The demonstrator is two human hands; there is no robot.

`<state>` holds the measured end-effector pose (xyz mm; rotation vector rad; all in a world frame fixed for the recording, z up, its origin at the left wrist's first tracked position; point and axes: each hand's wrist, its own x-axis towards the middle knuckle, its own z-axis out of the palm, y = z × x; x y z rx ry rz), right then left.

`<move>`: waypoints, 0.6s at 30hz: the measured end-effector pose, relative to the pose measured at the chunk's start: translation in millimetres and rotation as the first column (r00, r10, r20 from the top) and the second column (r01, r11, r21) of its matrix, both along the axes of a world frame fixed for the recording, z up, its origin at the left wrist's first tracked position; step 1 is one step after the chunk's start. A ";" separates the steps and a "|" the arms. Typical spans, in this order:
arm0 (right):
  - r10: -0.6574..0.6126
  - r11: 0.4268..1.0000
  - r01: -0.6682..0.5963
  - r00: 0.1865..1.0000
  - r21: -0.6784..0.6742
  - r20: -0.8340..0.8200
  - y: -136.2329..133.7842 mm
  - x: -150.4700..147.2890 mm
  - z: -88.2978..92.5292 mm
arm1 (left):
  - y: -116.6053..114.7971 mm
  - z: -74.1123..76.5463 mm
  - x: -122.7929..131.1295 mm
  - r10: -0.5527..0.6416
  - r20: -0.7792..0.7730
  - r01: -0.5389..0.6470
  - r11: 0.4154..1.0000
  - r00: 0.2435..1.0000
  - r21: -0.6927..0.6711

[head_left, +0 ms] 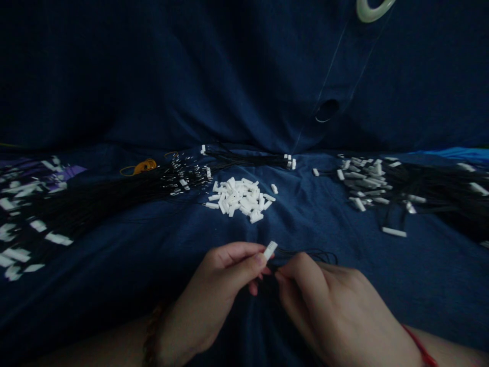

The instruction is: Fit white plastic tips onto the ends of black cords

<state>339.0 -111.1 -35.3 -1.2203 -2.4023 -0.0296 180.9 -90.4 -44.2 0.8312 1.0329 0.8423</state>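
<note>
left hand pinches small white plastic connector housing; right hand pinches thin black wires just beside it. Risk: shallow fingertip hold, housing may twist out.

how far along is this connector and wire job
Done, it seems: a heap of fitted wires with white housings lies at right. In hand: the left hand pinches a white connector, and the right hand holds thin black wires. Left: a loose connector pile and a bare-ended wire bundle.
</note>
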 end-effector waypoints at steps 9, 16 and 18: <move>0.013 0.997 -0.016 0.999 -0.072 -0.035 0.6 -2.9 -1.1 | -1.6 -2.4 1.3 -0.023 -0.082 0.024 0.999 0.996 0.022; 0.039 0.999 -0.039 0.999 0.025 0.004 -2.5 18.1 19.9 | 4.0 6.0 -4.7 -0.009 -0.102 0.016 0.998 0.995 0.067; 0.052 0.990 -0.058 0.997 0.131 0.048 -8.8 27.5 20.4 | 6.1 8.2 -7.3 0.000 -0.111 0.009 0.997 0.994 0.080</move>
